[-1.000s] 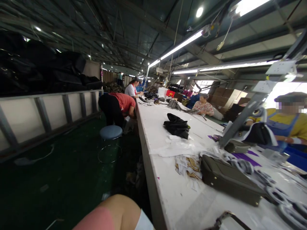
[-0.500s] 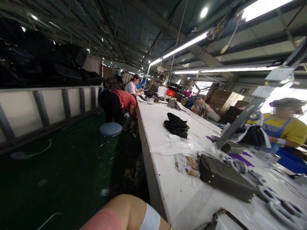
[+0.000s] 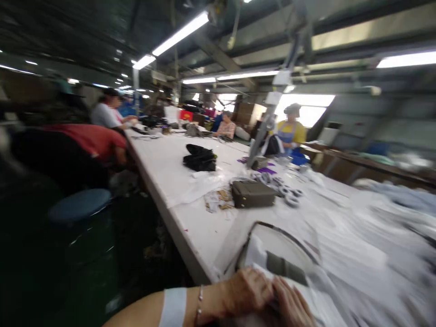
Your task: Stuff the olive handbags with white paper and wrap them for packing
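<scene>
My left hand [image 3: 250, 290] comes in from the bottom, with a white band and a bracelet on the arm. Its fingers are curled closed at the near edge of white wrapping over an olive-grey bag [image 3: 286, 268]. Beside it, my right hand [image 3: 293, 305] has its fingers bent and pressed together; the frame's bottom edge cuts it off. What the fingertips hold is hidden. A thin dark strap [image 3: 284, 232] arches from the bag across the white table [image 3: 163, 163].
Further along stand an olive-brown case [image 3: 254, 194], white and tan scraps [image 3: 218, 200], grey-white rings [image 3: 288, 193] and folded black fabric [image 3: 200, 158]. A slanted metal post [image 3: 262, 138] rises there. White sheeting [image 3: 357, 240] spreads right. A blue stool [image 3: 80, 205] and a bent-over person [image 3: 91, 141] are at left.
The view has swung right, bringing the near table and white sheeting in. Both my hands now show at the bag; before, only my left arm was visible.
</scene>
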Motion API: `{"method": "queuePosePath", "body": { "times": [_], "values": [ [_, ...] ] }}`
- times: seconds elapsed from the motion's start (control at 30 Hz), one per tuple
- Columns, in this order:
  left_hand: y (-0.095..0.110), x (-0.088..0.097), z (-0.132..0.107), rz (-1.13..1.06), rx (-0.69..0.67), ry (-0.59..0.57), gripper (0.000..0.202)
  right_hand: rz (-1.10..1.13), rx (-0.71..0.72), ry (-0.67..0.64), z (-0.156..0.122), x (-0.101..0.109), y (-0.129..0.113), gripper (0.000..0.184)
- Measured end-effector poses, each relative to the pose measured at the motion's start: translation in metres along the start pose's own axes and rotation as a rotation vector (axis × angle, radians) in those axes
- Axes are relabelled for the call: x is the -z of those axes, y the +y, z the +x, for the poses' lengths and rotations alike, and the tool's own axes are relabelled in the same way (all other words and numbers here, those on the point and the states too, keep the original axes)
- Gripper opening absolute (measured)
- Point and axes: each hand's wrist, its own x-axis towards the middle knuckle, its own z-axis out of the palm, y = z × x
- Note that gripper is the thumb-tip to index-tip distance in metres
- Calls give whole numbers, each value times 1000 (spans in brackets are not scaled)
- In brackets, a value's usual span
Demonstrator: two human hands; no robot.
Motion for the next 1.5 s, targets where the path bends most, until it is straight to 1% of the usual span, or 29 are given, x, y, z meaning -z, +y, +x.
{"method": "queuePosePath", "body": {
  "times": [0.03, 0.07, 0.1, 0.13, 0.17, 0.23, 0.27, 0.3, 0.37, 0.43, 0.53, 0.6, 0.63, 0.7, 0.77, 0.9, 1.0, 1.07, 1.13, 1.2, 1.23, 1.27, 1.3, 1.37, 1.43, 1.5],
  "values": [
    [7, -1, 3, -145, 134, 170, 34, -28, -44, -7, -6, 6, -2, 42],
    [13, -3, 4, -539, 408, 366, 30, -13, -28, -33, -11, 13, -5, 47],
    [18, -7, 4, -815, 551, 487, 30, 2, -38, -76, -15, 23, -8, 53],
    [21, -13, 4, -953, 577, 555, 34, 15, -66, -74, -17, 33, -10, 54],
    [23, -20, 3, -1030, 579, 532, 40, 36, -70, -67, -19, 45, -10, 53],
    [25, -33, 2, -1064, 579, 584, 47, 58, -112, 2, -30, 70, -5, 36],
    [24, -37, 1, -1058, 583, 614, 48, 56, -153, 41, -39, 84, 1, 27],
    [24, -38, 0, -1046, 575, 631, 48, 39, -216, 78, -52, 98, 8, 22],
    [22, -37, -2, -1000, 599, 648, 46, -36, -391, 133, -85, 127, 30, 25],
    [20, -33, -3, -954, 630, 649, 45, -132, -597, 172, -123, 155, 57, 27],
    [16, -28, -1, -907, 649, 659, 45, -199, -918, 177, -172, 189, 95, 32],
    [15, -26, 0, -887, 650, 666, 43, -183, -1089, 96, -196, 203, 112, 32],
    [14, -25, 0, -879, 653, 664, 43, -162, -1137, 33, -205, 205, 117, 30],
    [13, -24, 0, -872, 662, 653, 40, -120, -1167, -83, -219, 204, 124, 22],
    [13, -22, 0, -874, 669, 643, 37, -103, -1163, -147, -227, 196, 126, 17],
    [13, -19, 1, -884, 691, 644, 34, -117, -1166, -207, -232, 181, 127, 22],
    [16, -19, 2, -871, 696, 652, 34, -159, -1182, -208, -231, 181, 127, 25],
    [19, -21, 2, -868, 691, 651, 34, -175, -1179, -169, -230, 185, 126, 28],
    [22, -22, 2, -877, 682, 645, 34, -157, -1186, -100, -227, 194, 125, 30],
    [23, -23, 2, -889, 683, 639, 34, -100, -1226, -25, -220, 207, 124, 32],
    [24, -23, 2, -896, 688, 633, 34, -59, -1249, -9, -215, 215, 122, 34],
    [24, -22, 2, -903, 695, 626, 34, -10, -1259, -21, -208, 222, 119, 35],
    [24, -21, 2, -909, 703, 625, 34, 49, -1249, -64, -199, 227, 114, 36],
    [23, -18, 2, -926, 718, 618, 36, 209, -1166, -212, -177, 234, 99, 38],
    [22, -14, 1, -955, 729, 604, 37, 420, -1020, -388, -149, 230, 74, 39],
    [23, -11, 1, -997, 740, 578, 37, 634, -881, -591, -117, 220, 40, 34]
  ]
}}
